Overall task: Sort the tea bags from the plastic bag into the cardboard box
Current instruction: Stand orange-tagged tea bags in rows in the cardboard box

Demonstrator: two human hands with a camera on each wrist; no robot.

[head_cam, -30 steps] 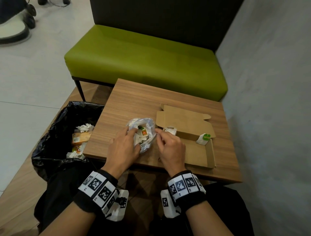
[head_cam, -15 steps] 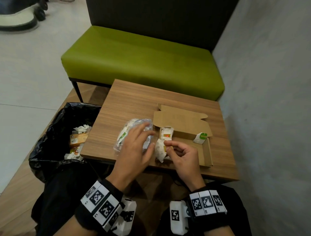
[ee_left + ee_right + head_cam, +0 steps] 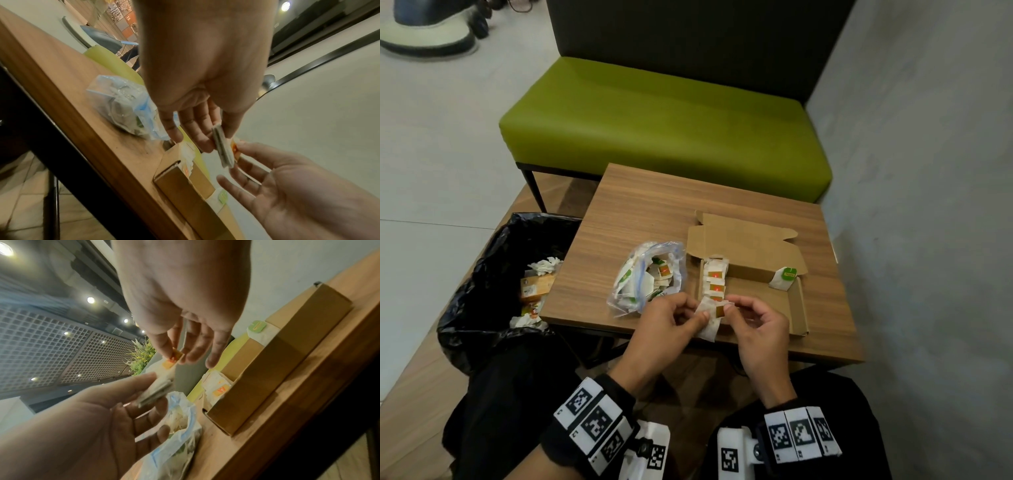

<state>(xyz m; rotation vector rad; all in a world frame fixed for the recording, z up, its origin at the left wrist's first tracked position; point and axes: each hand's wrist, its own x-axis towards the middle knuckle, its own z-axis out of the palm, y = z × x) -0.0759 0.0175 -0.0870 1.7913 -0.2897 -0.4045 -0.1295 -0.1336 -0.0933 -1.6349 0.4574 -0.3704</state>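
- Wooden table (image 3: 640, 212) before a green bench (image 3: 664, 120); landmark: cardboard box (image 3: 796, 308), open, lid flap raised at its far side.
- Plastic bag (image 3: 645, 279): just left of box, mouth open, tea bags inside.
- Tea bag (image 3: 709, 320): held above box's near-left corner; long axis runs near-to-far, orange tag (image 3: 719, 311) at the far end, box side.
- Left hand (image 3: 666, 325): pinches the pouch.
- Right hand (image 3: 758, 325): pinches the tag, other fingers loose.
- Box contents: orange-tagged row (image 3: 714, 279) at left end; green-tagged bag (image 3: 784, 277) at right end.
- Step, judged: readying one bag for filing. Next: lower it into the orange row, tag aligned.
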